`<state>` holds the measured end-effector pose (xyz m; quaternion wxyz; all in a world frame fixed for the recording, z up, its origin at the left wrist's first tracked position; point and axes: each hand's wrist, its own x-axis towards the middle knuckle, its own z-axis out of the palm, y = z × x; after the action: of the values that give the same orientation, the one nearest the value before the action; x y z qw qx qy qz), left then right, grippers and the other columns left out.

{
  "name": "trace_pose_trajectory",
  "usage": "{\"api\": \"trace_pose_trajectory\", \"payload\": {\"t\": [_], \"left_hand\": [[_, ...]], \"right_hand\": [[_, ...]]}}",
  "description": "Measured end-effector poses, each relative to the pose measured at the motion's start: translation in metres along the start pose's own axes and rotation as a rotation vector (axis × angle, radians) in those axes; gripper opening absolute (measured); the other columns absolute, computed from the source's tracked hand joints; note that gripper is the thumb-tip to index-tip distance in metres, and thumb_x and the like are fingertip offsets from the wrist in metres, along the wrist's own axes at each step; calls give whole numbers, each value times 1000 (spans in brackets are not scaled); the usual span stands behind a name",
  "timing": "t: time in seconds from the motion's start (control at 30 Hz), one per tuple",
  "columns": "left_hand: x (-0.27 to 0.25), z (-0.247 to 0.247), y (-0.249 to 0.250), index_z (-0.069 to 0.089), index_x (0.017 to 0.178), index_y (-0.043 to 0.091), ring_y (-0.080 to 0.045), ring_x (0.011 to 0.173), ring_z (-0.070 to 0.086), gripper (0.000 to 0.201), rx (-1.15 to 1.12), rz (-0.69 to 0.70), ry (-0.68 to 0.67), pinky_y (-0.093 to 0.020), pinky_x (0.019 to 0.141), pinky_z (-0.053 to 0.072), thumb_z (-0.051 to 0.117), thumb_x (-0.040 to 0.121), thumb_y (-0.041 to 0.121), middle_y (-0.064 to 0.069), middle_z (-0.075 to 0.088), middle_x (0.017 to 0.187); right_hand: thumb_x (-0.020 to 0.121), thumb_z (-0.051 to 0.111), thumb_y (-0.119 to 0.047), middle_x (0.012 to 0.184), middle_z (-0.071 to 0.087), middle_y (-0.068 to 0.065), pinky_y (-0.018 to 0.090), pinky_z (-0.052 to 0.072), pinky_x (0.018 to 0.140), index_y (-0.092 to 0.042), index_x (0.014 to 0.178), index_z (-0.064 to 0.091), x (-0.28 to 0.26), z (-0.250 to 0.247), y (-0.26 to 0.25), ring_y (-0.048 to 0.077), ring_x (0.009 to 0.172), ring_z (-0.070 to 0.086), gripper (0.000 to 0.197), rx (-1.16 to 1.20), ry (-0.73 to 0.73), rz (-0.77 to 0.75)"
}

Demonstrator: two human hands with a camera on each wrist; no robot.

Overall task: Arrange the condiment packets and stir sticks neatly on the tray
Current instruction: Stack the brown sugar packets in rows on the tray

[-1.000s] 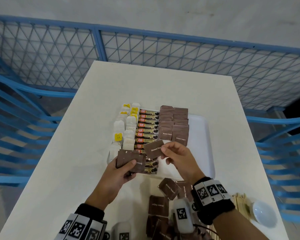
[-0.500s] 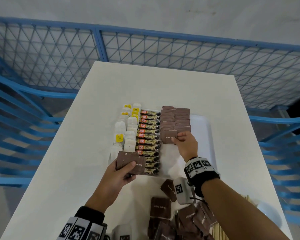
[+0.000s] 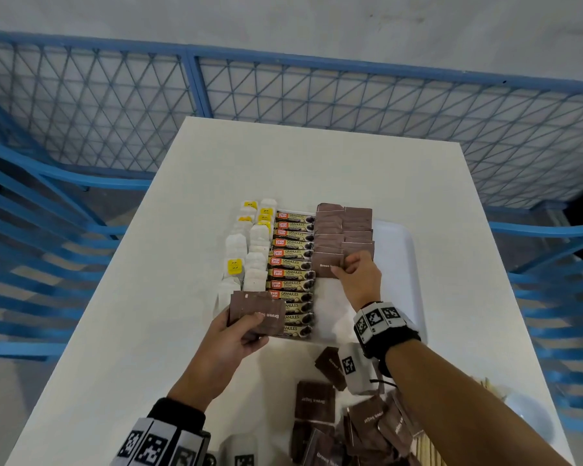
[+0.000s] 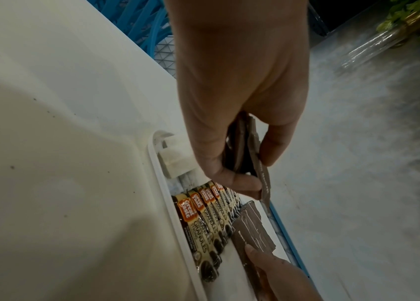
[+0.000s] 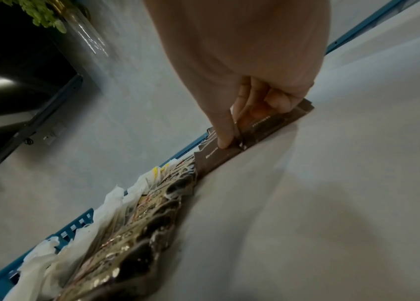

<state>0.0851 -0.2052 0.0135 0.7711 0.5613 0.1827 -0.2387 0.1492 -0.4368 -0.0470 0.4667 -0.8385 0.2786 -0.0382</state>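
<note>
The right hand (image 3: 357,277) reaches onto the white tray (image 3: 398,264) and pinches a brown sugar packet (image 3: 325,265) at the near end of the brown sugar rows (image 3: 345,227); its fingers cover the packet's right edge and the last letters of its print, and the right wrist view shows thumb and forefinger closed on it, low against the tray. The left hand (image 3: 231,341) grips a small stack of brown sugar packets (image 3: 258,312) over the tray's near left corner — how many the stack holds is hard to tell, and it hides the lowest tea bags (image 3: 246,257). Beside them lie the Great Taste coffee sticks (image 3: 292,264) in a column. Loose brown sugar packets (image 3: 315,401) lie on the table (image 3: 148,297) near the person, partly behind the right forearm. The wooden stir sticks (image 3: 428,449) are mostly hidden — only pale ends show at the lower edge.
</note>
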Motion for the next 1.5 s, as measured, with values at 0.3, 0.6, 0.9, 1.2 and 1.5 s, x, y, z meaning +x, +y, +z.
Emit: {"api": "trace_pose_trajectory", "payload": {"t": [0.3, 0.6, 0.9, 1.2, 1.5], "left_hand": [[0, 6, 1, 59, 110, 10, -19, 83, 70, 28, -24, 2, -68, -26, 69, 58, 47, 91, -7, -9, 72, 98], [0, 5, -1, 63, 101, 14, -16, 82, 70, 27, 34, 55, 7, -24, 63, 56, 55, 87, -7, -3, 74, 92], [-1, 7, 0, 62, 107, 13, -24, 77, 68, 18, -17, 14, 31, -24, 60, 57, 53, 92, 6, -11, 72, 91], [-4, 3, 1, 62, 104, 15, -23, 71, 68, 19, -85, 34, 34, -25, 64, 59, 51, 93, 4, -8, 72, 86], [-8, 0, 2, 61, 104, 14, -20, 71, 70, 20, -76, 40, 30, -24, 63, 58, 49, 93, 3, -5, 73, 86]], "right_hand": [[93, 48, -39, 75, 58, -5, 14, 36, 58, -13, 89, 58, -58, -8, -33, 4, 62, 49, 28, 2, -425, -150], [84, 62, -30, 85, 64, 4, 21, 51, 62, -14, 91, 62, -99, -19, -39, 10, 72, 60, 17, 476, -732, -11], [89, 60, -16, 69, 70, -1, 18, 45, 55, -22, 93, 61, -112, -24, -40, 10, 60, 62, 7, 418, -572, -160], [88, 59, -8, 79, 69, 7, 22, 43, 55, -10, 92, 63, -102, -34, -24, 13, 64, 59, 6, 627, -463, 95], [83, 61, 7, 81, 64, 11, 16, 54, 58, 4, 99, 61, -44, -27, 3, 18, 69, 61, 16, 603, -209, 231]]}}
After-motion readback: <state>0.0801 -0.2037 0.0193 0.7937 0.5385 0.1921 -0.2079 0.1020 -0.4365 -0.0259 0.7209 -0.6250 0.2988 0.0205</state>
